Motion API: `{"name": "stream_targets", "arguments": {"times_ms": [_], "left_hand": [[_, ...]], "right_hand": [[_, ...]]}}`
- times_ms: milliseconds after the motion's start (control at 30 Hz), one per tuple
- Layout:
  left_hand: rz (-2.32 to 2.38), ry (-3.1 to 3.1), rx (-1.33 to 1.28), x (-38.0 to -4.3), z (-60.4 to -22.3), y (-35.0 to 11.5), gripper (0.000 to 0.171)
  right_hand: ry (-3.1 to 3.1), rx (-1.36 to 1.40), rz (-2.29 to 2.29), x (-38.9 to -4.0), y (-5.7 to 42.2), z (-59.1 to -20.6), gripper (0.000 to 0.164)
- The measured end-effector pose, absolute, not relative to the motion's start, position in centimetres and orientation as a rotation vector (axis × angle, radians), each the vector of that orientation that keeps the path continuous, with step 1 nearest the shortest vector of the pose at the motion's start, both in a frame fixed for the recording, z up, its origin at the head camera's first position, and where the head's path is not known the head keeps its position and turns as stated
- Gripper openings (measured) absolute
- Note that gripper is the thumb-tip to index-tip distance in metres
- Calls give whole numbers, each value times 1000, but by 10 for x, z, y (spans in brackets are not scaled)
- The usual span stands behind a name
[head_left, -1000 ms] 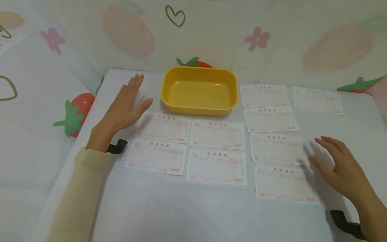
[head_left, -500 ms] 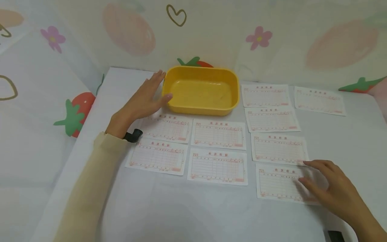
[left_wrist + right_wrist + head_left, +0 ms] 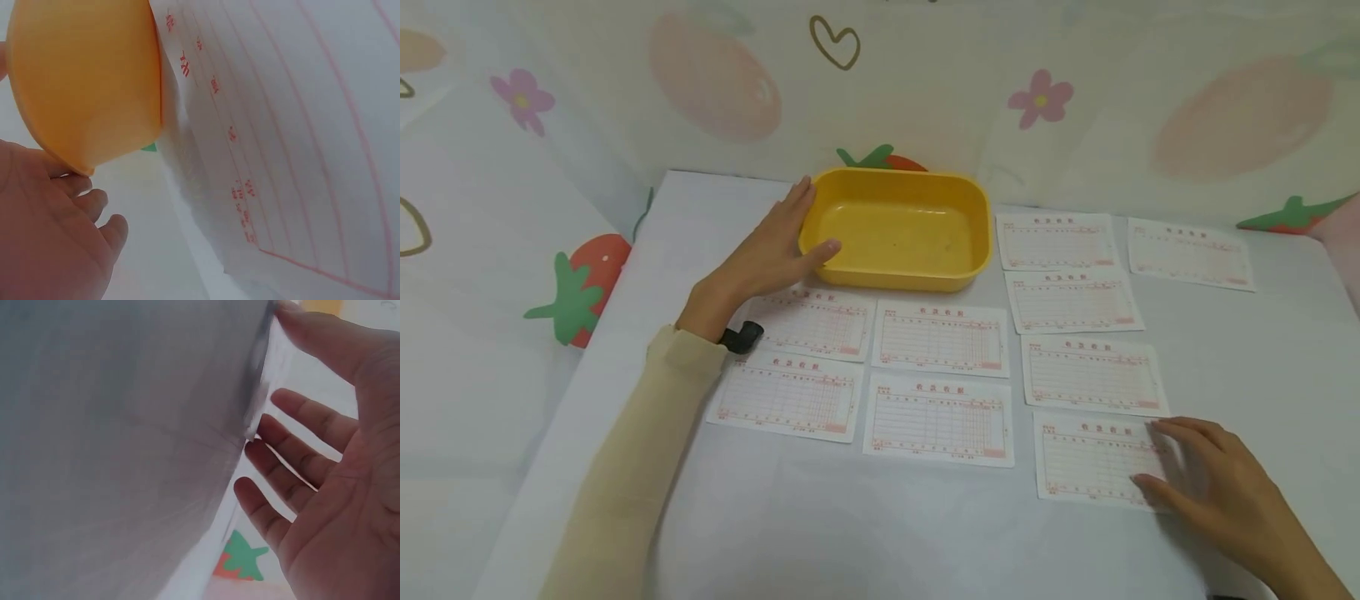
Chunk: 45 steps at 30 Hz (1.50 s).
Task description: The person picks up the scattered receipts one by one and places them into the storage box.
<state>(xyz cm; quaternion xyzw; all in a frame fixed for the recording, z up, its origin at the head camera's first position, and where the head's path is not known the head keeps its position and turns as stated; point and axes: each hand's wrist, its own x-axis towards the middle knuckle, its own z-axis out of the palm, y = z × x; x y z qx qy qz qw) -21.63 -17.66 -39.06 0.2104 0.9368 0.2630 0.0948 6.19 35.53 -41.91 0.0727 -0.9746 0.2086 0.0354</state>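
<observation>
My left hand (image 3: 775, 246) is at the left end of a yellow plastic tub (image 3: 895, 237). Its straight fingers lie along the left rim, and the thumb reaches over the front left corner. In the left wrist view the fingertips (image 3: 84, 187) meet the corner of the tub's rim. Low on the right, my right hand (image 3: 1228, 492) spreads over the right edge of the nearest receipt slip (image 3: 1090, 462), thumb and fingers apart. That slip lies flat, its right end partly hidden by the hand. In the right wrist view the fingers (image 3: 306, 459) are slightly bent and separate.
Several more white receipt slips with red print lie flat: a block of them, such as one receipt slip (image 3: 940, 337), before the tub, and a column (image 3: 1071, 300) to its right. One slip (image 3: 1191, 252) sits apart at the back right. A patterned cloth (image 3: 910, 83) hangs behind the white table (image 3: 820, 533).
My left hand has moved right, from above the slips to the tub's left rim. The right hand has come down and left onto the nearest slip. Tub and slips stay in place.
</observation>
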Motion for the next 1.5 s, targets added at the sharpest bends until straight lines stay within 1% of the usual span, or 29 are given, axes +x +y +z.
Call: {"name": "stream_targets", "arguments": {"times_ms": [300,633,733,867,967,1167,1367,1500], "left_hand": [[750,2773,624,-217,-395,-176,110],[736,2792,611,-218,-397,-178,113],[751,2782,590,-217,-397,-176,117],[757,2775,571,-216,-397,-175,119],[754,2778,578,-216,-397,-175,118],[744,2778,592,-216,-395,-175,119],[732,2784,582,-216,-396,-174,119],[737,2792,589,-216,-396,-173,117]], "right_hand": [[-3007,213,566,67,354,-418,79],[-3073,128,640,70,353,-417,82],[-3063,138,602,69,353,-418,76],[-3012,176,610,68,355,-419,61],[-2986,204,685,67,355,-418,52],[-3036,145,756,66,359,-413,38],[-3067,80,883,65,369,-405,30],[-3135,-50,888,62,372,-399,28]]}}
